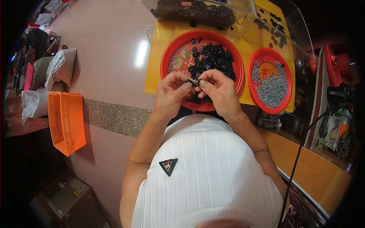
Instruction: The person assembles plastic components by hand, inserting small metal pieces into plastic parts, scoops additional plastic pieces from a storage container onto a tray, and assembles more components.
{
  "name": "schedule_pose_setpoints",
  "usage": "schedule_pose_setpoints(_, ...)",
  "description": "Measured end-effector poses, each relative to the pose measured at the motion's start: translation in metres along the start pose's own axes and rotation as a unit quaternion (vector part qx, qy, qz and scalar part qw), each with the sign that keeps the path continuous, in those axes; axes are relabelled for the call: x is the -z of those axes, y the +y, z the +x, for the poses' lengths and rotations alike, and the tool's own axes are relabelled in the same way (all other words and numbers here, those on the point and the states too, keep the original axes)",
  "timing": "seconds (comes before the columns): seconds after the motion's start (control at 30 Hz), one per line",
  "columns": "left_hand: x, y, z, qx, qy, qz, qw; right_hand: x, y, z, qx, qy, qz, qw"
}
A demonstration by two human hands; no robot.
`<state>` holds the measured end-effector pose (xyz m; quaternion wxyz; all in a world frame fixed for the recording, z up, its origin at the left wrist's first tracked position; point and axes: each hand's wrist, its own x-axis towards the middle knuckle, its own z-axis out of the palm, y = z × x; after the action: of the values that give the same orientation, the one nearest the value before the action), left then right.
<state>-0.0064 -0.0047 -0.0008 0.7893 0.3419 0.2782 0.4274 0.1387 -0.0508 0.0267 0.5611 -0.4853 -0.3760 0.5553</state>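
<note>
Over the near part of a round red tray (164, 60), my left hand (172, 93) and my right hand (221, 93) meet fingertip to fingertip. Both are closed in a pinch on a small black part (194, 83), mostly hidden by the fingers. A pale sliver shows at the pinch, too small to name. Below and beyond the hands, the tray holds a heap of small black plastic parts (213, 57), with a few thin screws scattered on its patterned left side. To the right of my right hand, an oval red tray (251, 72) holds many silvery screws (270, 91).
Both trays rest on a yellow wooden table (154, 76). At its far side stand a clear bin (194, 13) of black parts and another clear container (296, 34) with loose round black pieces. An orange crate (67, 123) stands on the floor at left. A black cable (300, 148) hangs at right.
</note>
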Motion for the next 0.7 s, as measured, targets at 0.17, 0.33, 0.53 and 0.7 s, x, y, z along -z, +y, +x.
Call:
schedule_pose_setpoints(0.17,-0.001,0.004,-0.003,0.021,0.002,-0.006,1.0,0.006,-0.006,0.001,-0.031,0.001,-0.021,0.999)
schedule_pose_setpoints(0.33,0.0,0.007,-0.005,0.033,-0.011,-0.017,0.999,0.005,-0.015,-0.001,-0.049,0.01,-0.09,0.995)
schedule_pose_setpoints(0.53,0.001,0.005,-0.007,0.033,-0.032,-0.037,0.998,0.004,-0.016,0.0,-0.044,0.004,-0.084,0.995)
schedule_pose_setpoints(0.7,0.001,0.004,-0.007,0.025,-0.047,-0.04,0.998,0.004,-0.016,0.0,-0.055,-0.004,-0.089,0.995)
